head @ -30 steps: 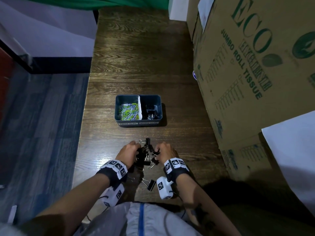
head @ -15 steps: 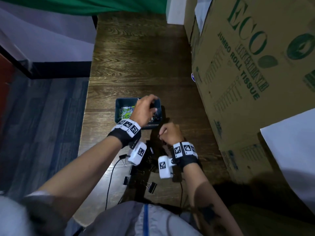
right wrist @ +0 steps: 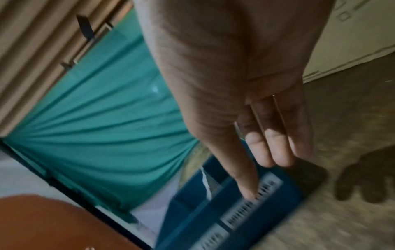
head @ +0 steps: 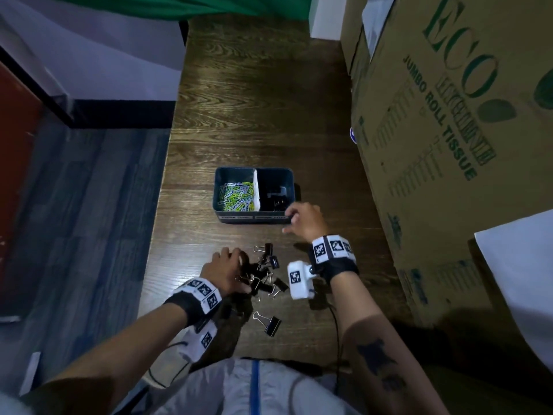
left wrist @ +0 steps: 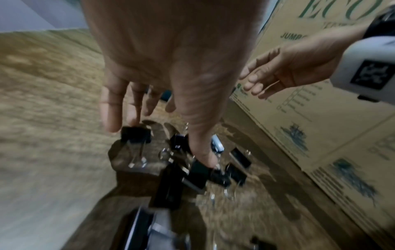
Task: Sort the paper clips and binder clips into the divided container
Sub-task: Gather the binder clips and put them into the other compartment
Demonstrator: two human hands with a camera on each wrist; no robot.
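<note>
A dark blue divided container (head: 222,202) stands on the wooden table (head: 254,100). Its left compartment holds coloured paper clips (head: 236,196), its right one black binder clips (head: 276,196). A loose pile of binder clips (head: 266,278) lies nearer me. My left hand (head: 232,265) reaches down onto it with straight, spread fingers; in the left wrist view the thumb (left wrist: 200,157) touches a clip (left wrist: 197,174). My right hand (head: 294,217) hovers empty, fingers straight, at the container's front right corner, over its labelled front wall (right wrist: 252,203).
A single binder clip (head: 269,323) lies apart, close to my body. Big cardboard boxes (head: 449,145) wall off the table's right side, with white paper (head: 523,280) hanging over them. The table's left edge (head: 167,175) drops to a blue floor.
My left hand came back from over the container's right compartment to the pile. My right hand left the pile, moved forward to the container's front right corner and opened.
</note>
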